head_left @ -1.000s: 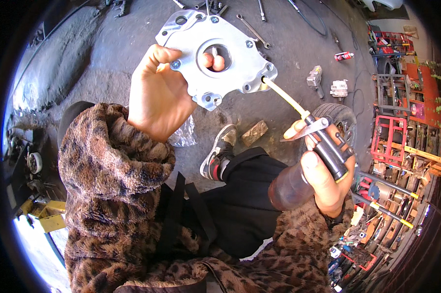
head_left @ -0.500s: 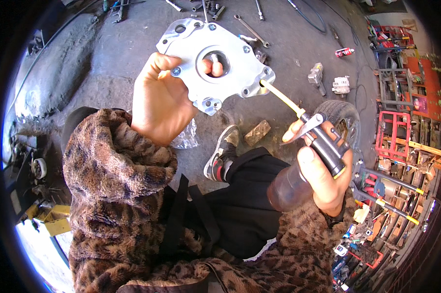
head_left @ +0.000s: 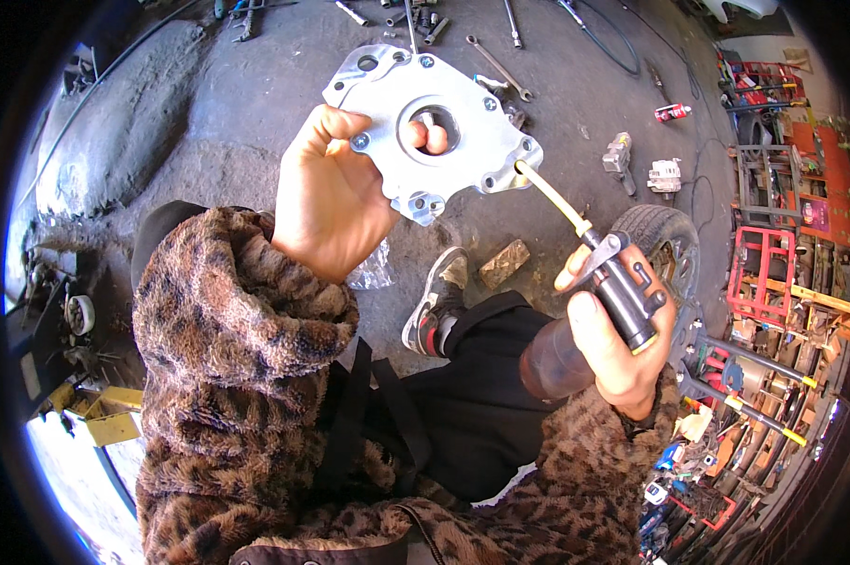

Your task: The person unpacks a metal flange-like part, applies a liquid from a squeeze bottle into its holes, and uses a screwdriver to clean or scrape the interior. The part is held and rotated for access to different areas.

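My left hand [head_left: 329,202] holds up a silver metal oil pump [head_left: 477,127], flat round-holed face toward me. Its thumb presses the left edge, and fingertips show through the central hole. In my right hand [head_left: 618,363] is an oil can with a black pump head [head_left: 625,299], a grey lever and a dark translucent reservoir [head_left: 552,363]. The can's pale yellow spout [head_left: 555,200] reaches up and left, its tip at a small hole in the pump's lower right corner. Whether oil is flowing cannot be seen.
On the dark floor lie a combination wrench [head_left: 500,68], several sockets, a red can [head_left: 671,113] and two grey metal parts. A wheel with a tyre [head_left: 665,240] stands at right, near a jumbled rack. A wood block [head_left: 505,264] lies beside my shoe [head_left: 434,301].
The whole view has shifted slightly, so most things appear further right and lower. The oil pump and oil can have drawn a little closer together, with the spout tip still at the same hole.
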A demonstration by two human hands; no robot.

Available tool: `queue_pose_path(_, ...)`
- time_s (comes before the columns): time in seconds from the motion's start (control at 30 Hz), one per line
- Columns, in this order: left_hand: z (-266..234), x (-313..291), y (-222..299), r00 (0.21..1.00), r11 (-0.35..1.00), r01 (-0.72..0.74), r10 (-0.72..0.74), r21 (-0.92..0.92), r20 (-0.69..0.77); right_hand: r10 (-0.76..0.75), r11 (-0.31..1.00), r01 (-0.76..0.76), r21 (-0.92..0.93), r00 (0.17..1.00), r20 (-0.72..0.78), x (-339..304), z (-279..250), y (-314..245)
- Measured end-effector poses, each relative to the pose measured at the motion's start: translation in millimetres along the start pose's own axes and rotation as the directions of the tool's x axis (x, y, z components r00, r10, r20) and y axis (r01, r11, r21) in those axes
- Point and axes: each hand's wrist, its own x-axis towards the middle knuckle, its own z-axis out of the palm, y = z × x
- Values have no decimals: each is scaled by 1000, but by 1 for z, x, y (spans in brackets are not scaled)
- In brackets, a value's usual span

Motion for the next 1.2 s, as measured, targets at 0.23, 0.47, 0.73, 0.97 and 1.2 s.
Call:
queue_pose_path(0.23, 4, -2, -3, 997, 999, -45, 46, 20, -57, -38, 998, 35, -47, 996, -76, 4, 6, 7)
queue_pose_path(0.47, 1, 0, -4, 999, 999, -24, 24, 23, -31, -6, 1000, 5, -25, 998, -59, -1, 4, 5)
queue_pose_path(0.73, 8, -4, -4, 1000, 1000, -17, 17, 14, -18, -52, 998, 50, -28, 996, -77, 0, 7, 5)
queue_pose_path(0.97, 5, -2, -1, 998, 999, -41, 41, -4, 38, -79, 994, 73, -84, 994, -74, 1, 6, 7)
queue_pose_path(1.2, 7, -1, -5, 999, 999, -44, 44, -11, -16, -28, 1000, 28, -6, 998, -55, -4, 5, 7)
